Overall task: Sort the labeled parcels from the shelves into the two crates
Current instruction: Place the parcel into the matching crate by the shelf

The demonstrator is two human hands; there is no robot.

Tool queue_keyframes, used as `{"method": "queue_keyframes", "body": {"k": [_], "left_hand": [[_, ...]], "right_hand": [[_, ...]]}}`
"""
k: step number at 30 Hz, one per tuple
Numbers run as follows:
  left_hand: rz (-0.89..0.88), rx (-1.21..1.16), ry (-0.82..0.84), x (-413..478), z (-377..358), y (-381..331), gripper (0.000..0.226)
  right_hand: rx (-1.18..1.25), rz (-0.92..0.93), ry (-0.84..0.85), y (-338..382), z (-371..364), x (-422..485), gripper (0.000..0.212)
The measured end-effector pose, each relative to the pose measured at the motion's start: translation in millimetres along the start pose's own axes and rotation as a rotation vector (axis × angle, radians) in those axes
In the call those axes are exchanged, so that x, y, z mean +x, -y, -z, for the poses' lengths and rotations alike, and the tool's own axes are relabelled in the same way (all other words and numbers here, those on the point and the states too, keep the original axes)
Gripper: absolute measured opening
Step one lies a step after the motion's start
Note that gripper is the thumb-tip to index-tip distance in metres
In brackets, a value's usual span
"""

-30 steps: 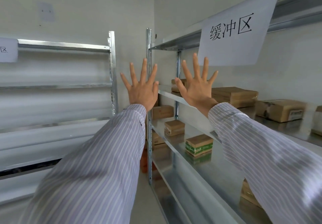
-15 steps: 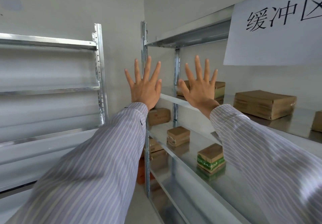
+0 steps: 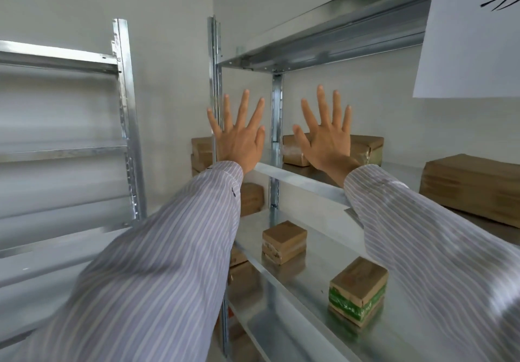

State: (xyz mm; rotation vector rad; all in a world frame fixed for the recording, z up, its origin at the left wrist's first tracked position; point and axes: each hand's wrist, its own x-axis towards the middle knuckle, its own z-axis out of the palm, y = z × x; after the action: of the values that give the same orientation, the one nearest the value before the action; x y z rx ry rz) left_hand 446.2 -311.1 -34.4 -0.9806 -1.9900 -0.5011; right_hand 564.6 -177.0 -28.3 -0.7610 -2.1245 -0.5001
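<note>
We count two metal racks (image 3: pixel 123 94), one paper sign (image 3: pixel 472 52), at least six brown parcels (image 3: pixel 284 240), one green-taped parcel (image 3: pixel 357 291) among them.

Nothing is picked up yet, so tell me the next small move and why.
Probably lower the right hand to the green-taped parcel and grip it. That hand and the left hand are spread open, holding nothing, and that parcel sits alone near the front edge of the metal shelf.
</note>
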Motion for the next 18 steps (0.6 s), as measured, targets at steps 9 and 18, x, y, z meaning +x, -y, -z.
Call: {"method": "queue_keyframes", "body": {"k": [9, 18], "left_hand": [[-0.061, -0.079, -0.028, 86.9, -93.1, -8.2, 0.055], [-0.133, -0.203, -0.051, 134.9, -154.9, -14.1, 0.057]], "right_hand": [[-0.074, -0.040, -0.069, -19.1, -71.2, 79.6, 0.075], [-0.136, -0.090, -0.052, -32.9, -116.3, 101.3, 0.065]]}}
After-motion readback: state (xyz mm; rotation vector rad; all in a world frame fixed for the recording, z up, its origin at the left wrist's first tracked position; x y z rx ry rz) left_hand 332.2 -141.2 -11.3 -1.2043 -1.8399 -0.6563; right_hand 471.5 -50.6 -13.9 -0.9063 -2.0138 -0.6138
